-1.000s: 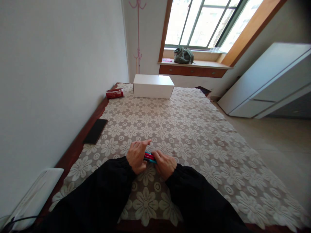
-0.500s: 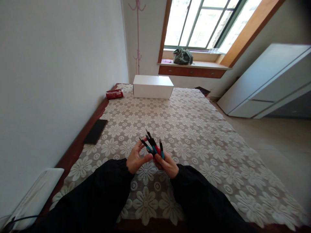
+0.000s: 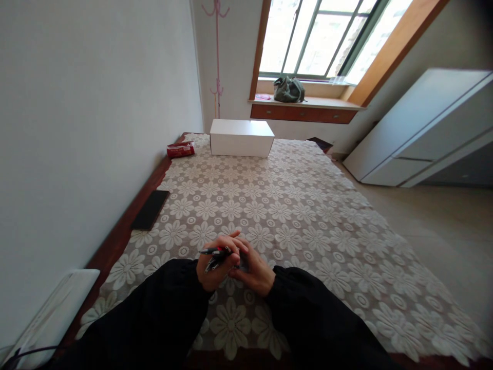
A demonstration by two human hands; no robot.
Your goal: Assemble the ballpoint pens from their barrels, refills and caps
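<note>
A bundle of several dark pens, with a bit of red among them, lies between my two hands low over the table. My left hand is closed around it, and the pens' visible ends stick out to the left over the palm, between thumb and fingers. From the right, my right hand curls in against the left fingers, closed about the bundle's other end. That end is mostly hidden by the fingers of both hands.
A table with a flower-patterned lace cloth spreads ahead. On it are a white box, a red packet and a flat black object near the left edge. A white panel-like object sits at the lower left by the wall.
The pens were fanned upright in my right hand, tips up, with the left hand's fingers apart beside them. They are now tipped over leftward, and my left hand has closed round them.
</note>
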